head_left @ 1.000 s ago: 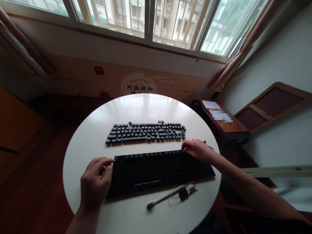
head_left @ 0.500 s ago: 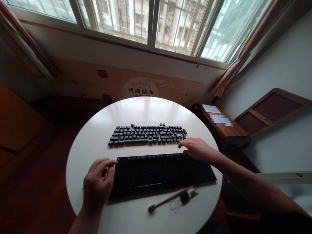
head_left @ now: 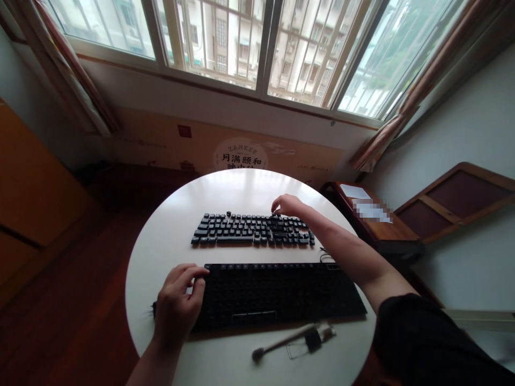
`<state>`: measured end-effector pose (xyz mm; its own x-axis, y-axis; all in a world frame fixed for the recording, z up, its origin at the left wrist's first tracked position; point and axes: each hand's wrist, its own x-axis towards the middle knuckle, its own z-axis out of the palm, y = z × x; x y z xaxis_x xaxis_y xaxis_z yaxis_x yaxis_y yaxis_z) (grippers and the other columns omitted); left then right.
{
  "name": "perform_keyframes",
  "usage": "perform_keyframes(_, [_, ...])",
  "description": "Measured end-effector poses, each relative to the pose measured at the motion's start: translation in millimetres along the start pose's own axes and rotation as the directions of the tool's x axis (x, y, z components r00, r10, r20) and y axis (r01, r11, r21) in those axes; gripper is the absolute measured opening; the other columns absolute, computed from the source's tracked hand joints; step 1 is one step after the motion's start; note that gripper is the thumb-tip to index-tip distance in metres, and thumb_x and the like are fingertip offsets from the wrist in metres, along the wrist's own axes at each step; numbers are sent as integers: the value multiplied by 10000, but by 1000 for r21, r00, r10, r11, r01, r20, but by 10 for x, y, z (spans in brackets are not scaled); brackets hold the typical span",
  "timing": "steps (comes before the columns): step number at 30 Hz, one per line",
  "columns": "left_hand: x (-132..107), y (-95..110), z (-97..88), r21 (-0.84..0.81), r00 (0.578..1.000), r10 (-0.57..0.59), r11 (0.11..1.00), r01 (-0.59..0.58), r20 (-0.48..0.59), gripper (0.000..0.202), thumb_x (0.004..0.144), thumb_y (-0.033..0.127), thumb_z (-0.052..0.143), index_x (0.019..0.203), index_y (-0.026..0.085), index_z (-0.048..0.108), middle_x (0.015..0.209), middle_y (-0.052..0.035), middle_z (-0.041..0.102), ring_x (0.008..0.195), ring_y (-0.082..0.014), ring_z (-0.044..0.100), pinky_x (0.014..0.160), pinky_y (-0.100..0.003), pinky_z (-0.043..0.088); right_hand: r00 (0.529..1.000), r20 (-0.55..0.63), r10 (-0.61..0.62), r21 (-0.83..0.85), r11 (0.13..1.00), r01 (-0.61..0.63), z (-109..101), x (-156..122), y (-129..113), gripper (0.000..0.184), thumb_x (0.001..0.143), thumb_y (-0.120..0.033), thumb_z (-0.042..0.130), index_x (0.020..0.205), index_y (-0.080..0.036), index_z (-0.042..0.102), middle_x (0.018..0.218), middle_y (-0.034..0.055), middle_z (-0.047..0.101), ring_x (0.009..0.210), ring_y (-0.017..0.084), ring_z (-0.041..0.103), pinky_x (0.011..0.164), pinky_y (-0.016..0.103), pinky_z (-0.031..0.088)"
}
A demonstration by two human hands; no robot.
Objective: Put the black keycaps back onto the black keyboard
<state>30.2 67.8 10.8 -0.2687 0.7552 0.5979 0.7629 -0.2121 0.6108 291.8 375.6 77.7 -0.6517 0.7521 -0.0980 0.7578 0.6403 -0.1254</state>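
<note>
A black keyboard base (head_left: 298, 292) lies across the round white table, a row of keycaps fitted along its far edge. My left hand (head_left: 179, 297) is closed at the base's upper left corner, fingertips on its edge. Dark bristles (head_left: 153, 308) poke out on the outer side of this hand; what they belong to is hidden. Beyond the base, loose black keycaps (head_left: 235, 231) stand in keyboard order. My right hand (head_left: 286, 205) reaches over them, its fingers pinched at a keycap (head_left: 274, 214) in the back row.
Near the table's (head_left: 217, 364) front edge lie a toothbrush (head_left: 281, 343) and a small wire tool with a dark handle (head_left: 313, 340). A cable (head_left: 325, 256) sits behind the base under my right forearm. Papers rest on a wooden side stand (head_left: 386, 230) at the right.
My right hand has moved from the right end of the keycaps to their back row. My left hand stays at the base's corner. The whole view has shifted slightly.
</note>
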Motion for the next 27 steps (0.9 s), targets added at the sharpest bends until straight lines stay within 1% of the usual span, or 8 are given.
perform_keyframes(6, [-15, -49, 22, 10, 999, 44, 999, -44, -6, 181, 871, 155, 526, 837, 197, 699, 930, -61, 660, 858, -188, 636, 753, -298, 520, 1000, 14, 4, 17, 1000, -4, 102, 114, 23, 193, 777, -174, 754, 950, -249, 793, 979, -6, 768, 906, 166, 698, 781, 235, 504])
perform_keyframes(9, [-13, -36, 23, 17, 998, 64, 998, -64, -11, 179, 873, 147, 527, 833, 197, 695, 921, -58, 656, 848, -184, 634, 746, -297, 518, 999, -53, 10, 38, 999, -8, 57, 98, 18, 205, 825, -164, 698, 1005, -220, 779, 1002, 17, 768, 911, 169, 702, 795, 246, 508])
perform_keyframes(12, [-1, -8, 11, 10, 999, 49, 999, -49, -4, 187, 878, 150, 519, 835, 195, 695, 924, -60, 654, 838, -182, 635, 734, -298, 518, 989, -148, 9, 72, 997, 1, -76, -56, 35, 250, 900, -188, 625, 1123, -208, 735, 1051, 29, 761, 939, 164, 702, 834, 258, 507])
perform_keyframes(15, [10, 15, -6, 5, 1000, 11, 1000, -11, 4, 184, 879, 167, 521, 830, 196, 696, 924, -61, 656, 855, -191, 641, 741, -304, 521, 979, -204, -12, 111, 993, 35, -242, -402, 107, 258, 915, -225, 624, 1159, -220, 708, 1022, 12, 764, 902, 141, 710, 850, 249, 509])
perform_keyframes(18, [13, 24, -18, 2, 1000, -7, 1000, 7, 13, 170, 877, 177, 529, 836, 198, 692, 934, -61, 654, 884, -200, 645, 770, -312, 523, 964, -259, -53, 170, 980, 100, -369, -910, 236, 191, 885, -248, 649, 1052, -212, 735, 965, 12, 765, 850, 141, 714, 835, 250, 519])
perform_keyframes(20, [9, 22, -21, 5, 1000, -4, 1000, 4, 13, 160, 877, 180, 534, 847, 202, 689, 938, -56, 650, 879, -200, 644, 774, -313, 521, 965, -256, -55, 218, 969, 113, -411, -1286, 327, 181, 876, -261, 641, 1016, -205, 740, 960, 23, 761, 838, 150, 714, 820, 257, 530])
perform_keyframes(24, [6, 17, -22, 18, 1000, 22, 1000, -22, -8, 157, 889, 186, 531, 856, 210, 682, 937, -46, 650, 859, -197, 642, 770, -317, 514, 990, -135, 50, 330, 944, -3, -366, -1951, 419, 186, 867, -311, 636, 976, -200, 736, 948, 36, 752, 851, 164, 709, 768, 247, 543])
perform_keyframes(27, [10, 23, -16, 21, 998, 50, 999, -49, -27, 155, 896, 187, 529, 859, 209, 678, 931, -44, 649, 873, -201, 642, 788, -326, 510, 993, -49, 108, 365, 927, -83, -219, -2275, 361, 172, 871, -318, 633, 963, -203, 723, 936, 31, 746, 852, 159, 703, 762, 239, 537])
